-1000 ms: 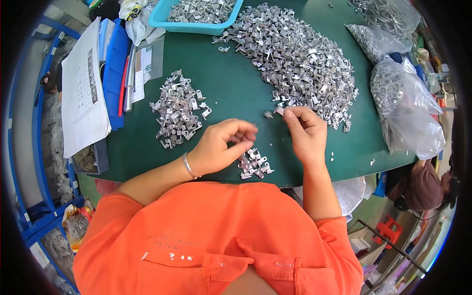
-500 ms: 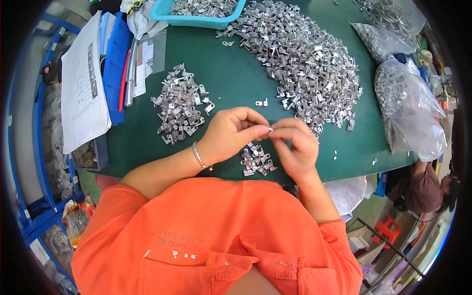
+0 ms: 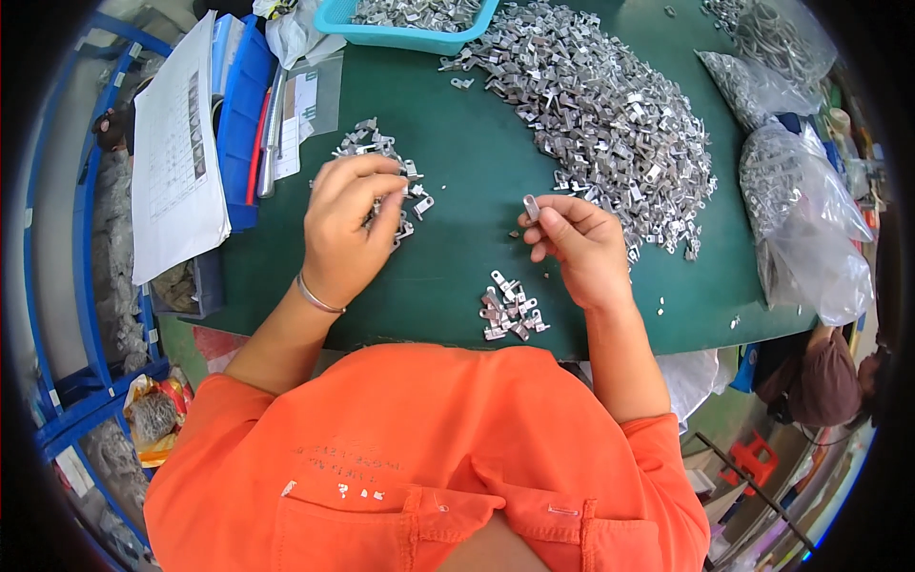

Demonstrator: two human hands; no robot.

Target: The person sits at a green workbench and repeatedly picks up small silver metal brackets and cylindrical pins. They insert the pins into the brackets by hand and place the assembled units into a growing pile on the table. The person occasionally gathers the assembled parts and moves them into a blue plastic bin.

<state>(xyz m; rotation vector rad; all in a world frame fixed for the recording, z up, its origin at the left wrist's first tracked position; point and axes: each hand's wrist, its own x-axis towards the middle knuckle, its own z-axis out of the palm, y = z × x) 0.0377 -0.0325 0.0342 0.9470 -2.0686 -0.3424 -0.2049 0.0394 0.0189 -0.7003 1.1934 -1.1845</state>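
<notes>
My right hand [image 3: 579, 243] pinches a small silvery metal bracket [image 3: 531, 207] between thumb and forefinger. The bracket's rounded end with a hole points up. Over the left-hand pile of metal brackets [image 3: 367, 138] is my left hand [image 3: 348, 219], its fingers curled and the thumb apart from them. I see nothing held in it, and it hides much of that pile. A little heap of similar brackets [image 3: 511, 307] lies close to me, between my forearms. The large pile of brackets [image 3: 620, 124] spreads beyond my right hand.
A turquoise basket [image 3: 410, 38] of metal parts stands at the far edge. Clear bags of metal parts [image 3: 801, 219] line the right side. Printed sheets [image 3: 176, 157] and a blue tray [image 3: 240, 124] are at left. Another person [image 3: 822, 377] is at the far right.
My hands have parted from the small piece they held together. The left went left to the pile; the right now holds a bracket, and the lone bracket on the mat is gone.
</notes>
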